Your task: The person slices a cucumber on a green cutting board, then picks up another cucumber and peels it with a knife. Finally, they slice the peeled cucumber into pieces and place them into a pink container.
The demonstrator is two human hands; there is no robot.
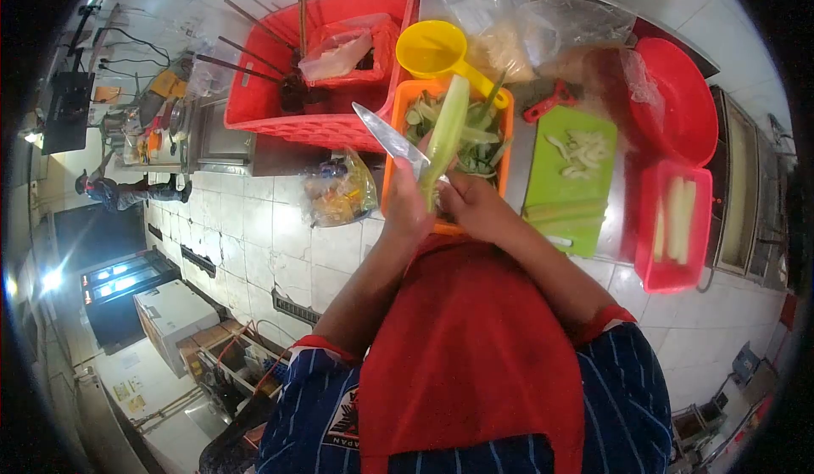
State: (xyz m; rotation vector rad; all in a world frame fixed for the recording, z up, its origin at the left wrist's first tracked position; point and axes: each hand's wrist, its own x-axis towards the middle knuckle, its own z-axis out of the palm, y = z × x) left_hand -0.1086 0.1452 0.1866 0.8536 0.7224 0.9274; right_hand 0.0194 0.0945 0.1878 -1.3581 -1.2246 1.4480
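My left hand point(409, 198) is closed around the lower part of a long, pale green cucumber point(449, 126), which points up and away from me. In my right hand point(471, 201) is a knife, its wide blade point(386, 135) slanting to the upper left across the cucumber; the handle is mostly hidden by the fingers. Both hands are close together over the near edge of an orange bin point(506, 169) with green peels point(483, 139) inside.
A yellow dipper point(432, 50) rests over the orange bin. To the right are a green cutting board point(547, 173) with cut pale pieces, a red-handled tool point(553, 101), a pink-red tub point(649, 262) of peeled cucumbers, and a red basin point(691, 101). A red crate point(246, 109) stands left.
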